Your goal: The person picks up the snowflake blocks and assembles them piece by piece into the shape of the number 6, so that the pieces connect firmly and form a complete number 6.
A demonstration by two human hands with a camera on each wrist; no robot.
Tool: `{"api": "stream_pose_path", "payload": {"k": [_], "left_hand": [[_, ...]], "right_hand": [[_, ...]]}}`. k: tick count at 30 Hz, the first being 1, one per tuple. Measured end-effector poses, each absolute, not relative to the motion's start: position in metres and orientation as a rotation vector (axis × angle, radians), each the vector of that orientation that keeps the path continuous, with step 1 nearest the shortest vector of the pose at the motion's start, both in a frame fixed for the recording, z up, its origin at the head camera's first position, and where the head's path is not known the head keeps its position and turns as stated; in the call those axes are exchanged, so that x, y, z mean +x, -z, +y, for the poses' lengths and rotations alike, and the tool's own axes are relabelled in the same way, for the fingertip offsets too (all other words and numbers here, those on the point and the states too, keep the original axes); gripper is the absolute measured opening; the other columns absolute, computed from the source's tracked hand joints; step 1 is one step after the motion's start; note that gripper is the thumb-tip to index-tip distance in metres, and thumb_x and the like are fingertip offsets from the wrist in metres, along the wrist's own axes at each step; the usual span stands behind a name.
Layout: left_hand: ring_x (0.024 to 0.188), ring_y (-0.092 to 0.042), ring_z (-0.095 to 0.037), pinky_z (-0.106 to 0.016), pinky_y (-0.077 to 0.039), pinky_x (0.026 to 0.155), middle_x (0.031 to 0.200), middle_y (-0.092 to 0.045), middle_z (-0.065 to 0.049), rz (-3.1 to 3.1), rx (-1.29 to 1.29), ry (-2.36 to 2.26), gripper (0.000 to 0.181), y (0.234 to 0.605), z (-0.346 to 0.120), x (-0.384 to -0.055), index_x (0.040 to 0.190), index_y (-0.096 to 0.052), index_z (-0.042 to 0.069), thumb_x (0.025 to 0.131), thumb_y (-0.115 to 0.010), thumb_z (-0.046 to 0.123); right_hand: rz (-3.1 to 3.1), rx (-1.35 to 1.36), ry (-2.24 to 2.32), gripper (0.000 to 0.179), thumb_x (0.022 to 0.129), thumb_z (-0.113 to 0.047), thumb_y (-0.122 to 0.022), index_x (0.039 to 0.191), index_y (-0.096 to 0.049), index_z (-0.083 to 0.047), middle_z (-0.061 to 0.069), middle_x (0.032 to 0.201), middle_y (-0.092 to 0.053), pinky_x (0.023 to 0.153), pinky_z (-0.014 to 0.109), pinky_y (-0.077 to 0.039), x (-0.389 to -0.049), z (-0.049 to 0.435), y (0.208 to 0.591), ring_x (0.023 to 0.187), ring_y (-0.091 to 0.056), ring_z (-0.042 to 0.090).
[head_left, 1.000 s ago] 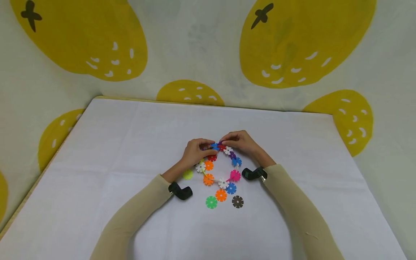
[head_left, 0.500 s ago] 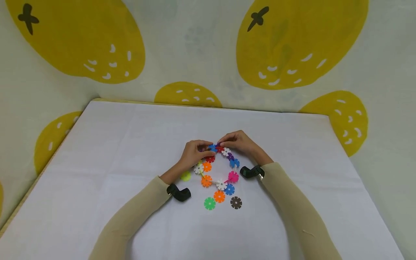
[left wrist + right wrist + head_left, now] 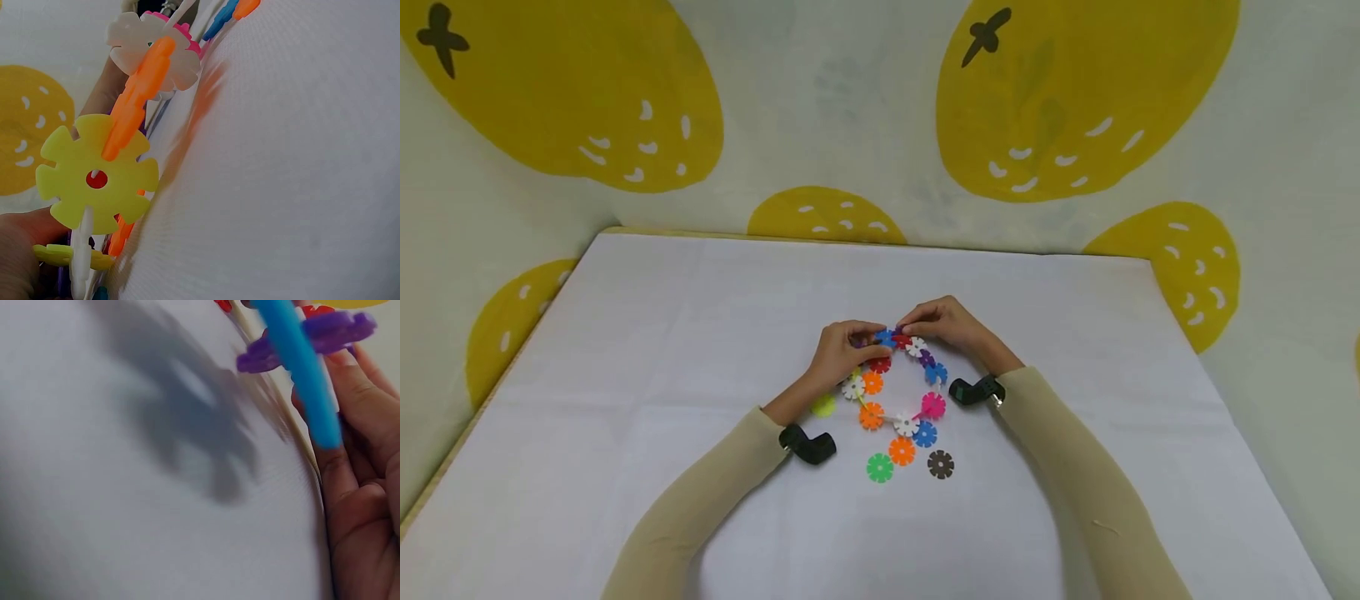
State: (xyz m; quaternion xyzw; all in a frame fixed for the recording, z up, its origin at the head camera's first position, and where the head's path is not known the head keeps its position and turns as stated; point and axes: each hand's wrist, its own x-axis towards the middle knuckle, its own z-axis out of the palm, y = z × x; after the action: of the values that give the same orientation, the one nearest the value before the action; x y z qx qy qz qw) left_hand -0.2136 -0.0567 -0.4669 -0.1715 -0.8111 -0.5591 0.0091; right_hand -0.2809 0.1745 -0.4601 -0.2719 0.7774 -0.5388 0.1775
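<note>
Notched plastic discs, slotted into one another in many colours, form a ring (image 3: 872,416) on the table. My left hand (image 3: 835,357) pinches a blue disc (image 3: 886,337) at the far side of the ring. Just right of it, the fingertips of my right hand (image 3: 951,323) pinch a purple disc (image 3: 899,330), mostly covered by them. A red disc (image 3: 902,342) sits between the hands. In the left wrist view, a yellow disc (image 3: 62,169) and an orange disc (image 3: 137,100) stand linked close to the camera. A light-blue disc (image 3: 300,375) crosses another purple one in the right wrist view.
Loose discs lie flat near the ring's front: a green one (image 3: 880,468), an orange one (image 3: 902,451) and a brown one (image 3: 941,464). A yellow-green disc (image 3: 823,406) lies by the left wrist. A white cloth (image 3: 715,333) covers the table; a patterned curtain (image 3: 835,92) hangs behind.
The head view has shifted slightly, so everything sits a little further left. Both hands keep their hold at the far side of the ring, with hardly any movement.
</note>
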Motion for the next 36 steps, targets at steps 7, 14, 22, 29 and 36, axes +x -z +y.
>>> {"api": "stream_pose_path", "payload": {"k": [7,14,22,29,36], "left_hand": [[0.074,-0.054,-0.016,-0.022,-0.044,0.067,0.080,-0.064,-0.006,-2.556,-0.511,1.742,0.034,0.466,-0.057,-0.215,0.108,-0.074,0.001,0.080,-0.081,0.018],[0.076,-0.057,-0.017,-0.022,-0.046,0.068,0.083,-0.067,-0.007,-2.598,-0.493,1.753,0.034,0.463,-0.060,-0.214,0.109,-0.074,0.003,0.080,-0.081,0.019],[0.078,-0.058,-0.016,-0.023,-0.048,0.070,0.086,-0.068,-0.006,-2.650,-0.516,1.707,0.036,0.462,-0.059,-0.214,0.110,-0.074,0.004,0.081,-0.081,0.023],[0.076,-0.056,-0.017,-0.022,-0.047,0.068,0.084,-0.067,-0.008,-2.623,-0.565,1.690,0.035,0.463,-0.058,-0.214,0.110,-0.073,0.001,0.081,-0.080,0.019],[0.075,-0.056,-0.017,-0.022,-0.047,0.067,0.084,-0.067,-0.008,-2.615,-0.585,1.692,0.034,0.465,-0.059,-0.215,0.109,-0.073,0.000,0.081,-0.081,0.019]], "right_hand": [[2.201,-0.797,1.529,0.015,0.090,0.002,-0.066,0.102,-0.073,0.007,0.006,0.094,-0.075,0.079,0.021,-0.051,-0.283,0.174,0.461,0.084,-0.064,0.010],[2.156,-0.866,1.577,0.012,0.088,0.007,-0.066,0.098,-0.069,0.014,0.013,0.095,-0.072,0.079,0.022,-0.053,-0.270,0.167,0.442,0.085,-0.065,0.012],[2.229,-0.845,1.521,0.009,0.087,0.007,-0.068,0.094,-0.071,0.010,0.009,0.090,-0.072,0.078,0.021,-0.053,-0.270,0.170,0.446,0.079,-0.064,0.010],[2.201,-0.910,1.595,0.009,0.085,0.009,-0.068,0.094,-0.072,0.009,0.008,0.089,-0.073,0.077,0.022,-0.054,-0.280,0.173,0.466,0.079,-0.064,0.011],[2.209,-1.000,1.608,0.008,0.085,0.002,-0.072,0.093,-0.074,0.005,0.011,0.090,-0.073,0.077,0.024,-0.054,-0.281,0.174,0.468,0.080,-0.065,0.015]]}}
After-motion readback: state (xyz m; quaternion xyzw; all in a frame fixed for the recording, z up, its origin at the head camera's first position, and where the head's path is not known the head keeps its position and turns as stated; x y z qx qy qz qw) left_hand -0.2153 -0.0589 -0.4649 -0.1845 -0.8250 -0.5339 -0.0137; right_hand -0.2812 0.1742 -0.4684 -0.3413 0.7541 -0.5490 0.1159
